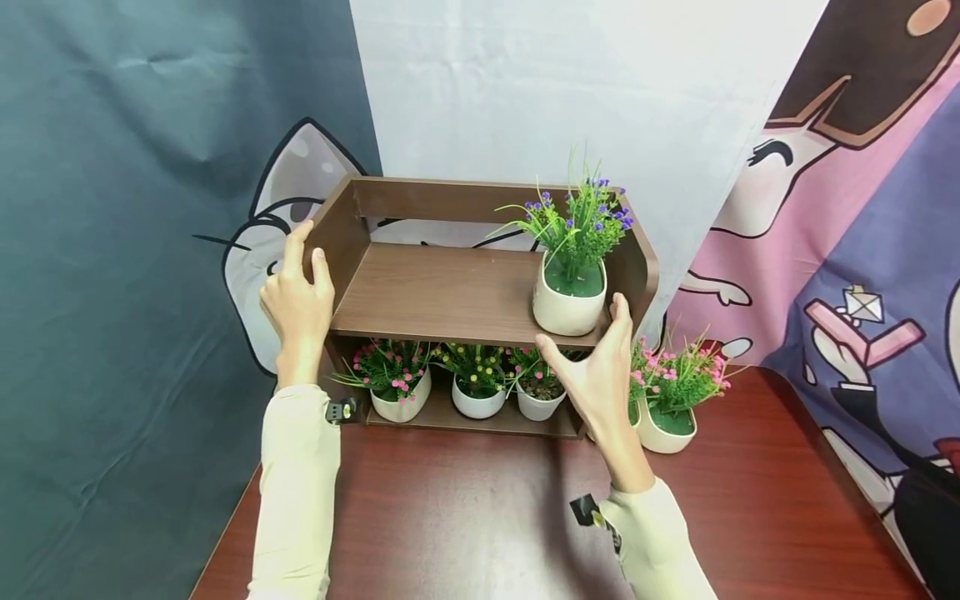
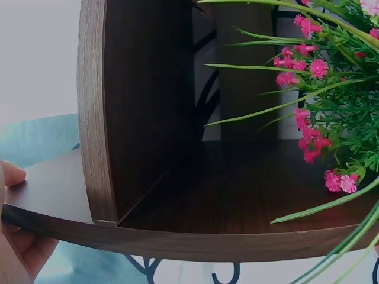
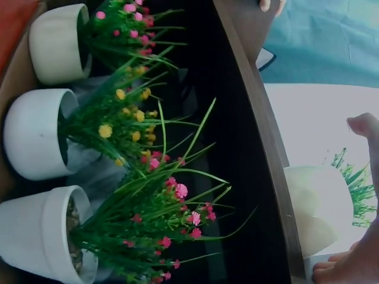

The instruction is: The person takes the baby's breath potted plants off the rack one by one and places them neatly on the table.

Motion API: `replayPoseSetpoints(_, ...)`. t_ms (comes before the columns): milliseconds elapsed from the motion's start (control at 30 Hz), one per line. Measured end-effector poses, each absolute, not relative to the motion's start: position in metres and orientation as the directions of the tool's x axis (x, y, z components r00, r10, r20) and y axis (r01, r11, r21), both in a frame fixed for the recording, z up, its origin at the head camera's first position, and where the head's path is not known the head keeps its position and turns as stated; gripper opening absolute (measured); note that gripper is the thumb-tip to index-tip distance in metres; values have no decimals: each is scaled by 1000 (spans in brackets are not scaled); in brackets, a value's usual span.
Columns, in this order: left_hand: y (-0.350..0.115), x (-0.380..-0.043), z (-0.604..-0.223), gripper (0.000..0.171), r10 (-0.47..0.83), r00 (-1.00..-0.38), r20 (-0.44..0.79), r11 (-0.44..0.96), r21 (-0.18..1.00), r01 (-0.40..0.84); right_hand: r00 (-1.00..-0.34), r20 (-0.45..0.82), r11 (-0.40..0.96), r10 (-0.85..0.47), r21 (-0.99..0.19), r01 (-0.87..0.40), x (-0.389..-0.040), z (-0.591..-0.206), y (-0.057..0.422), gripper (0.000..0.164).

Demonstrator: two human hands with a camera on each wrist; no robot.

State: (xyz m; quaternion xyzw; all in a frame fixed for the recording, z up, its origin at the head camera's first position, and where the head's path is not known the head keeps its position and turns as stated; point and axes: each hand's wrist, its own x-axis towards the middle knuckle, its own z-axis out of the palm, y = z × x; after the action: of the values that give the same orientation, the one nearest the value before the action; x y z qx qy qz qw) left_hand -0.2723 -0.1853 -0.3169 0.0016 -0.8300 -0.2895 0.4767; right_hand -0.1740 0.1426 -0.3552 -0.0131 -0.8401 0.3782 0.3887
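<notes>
While the left hand (image 1: pixel 300 296) grips the left panel (image 1: pixel 343 242) of the brown shelf (image 1: pixel 442 292), thumb inside, fingers outside, the right hand (image 1: pixel 602 371) is at the purple-flower pot (image 1: pixel 567 313), thumb and fingers well apart on either side; can't tell if they touch it. Pot sits upright on the upper board, right end, just beside the right panel (image 1: pixel 630 258). Lower level holds three upright pots in a row: left pink-flower pot (image 1: pixel 405 406), yellow-flower pot (image 1: pixel 478 406) in the middle, right pink-flower pot (image 1: pixel 538 407). Another pink-flower pot (image 1: pixel 666 433) stands on the red-brown table (image 1: pixel 465 500), right of the shelf; one beside it is partly hidden by the right hand.
</notes>
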Motion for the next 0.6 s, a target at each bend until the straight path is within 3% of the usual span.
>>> replayPoseSetpoints(300,-185,-274,-318,35,-281,-546,789,836,481,265,-760,502,683,412,-723,-107,-208,-342,138,103)
replayPoseSetpoints(600,-184,-273,-317,34,-295,-536,791,841,481,247,-737,540,713,407,-692,-114,-213,-342,139,88)
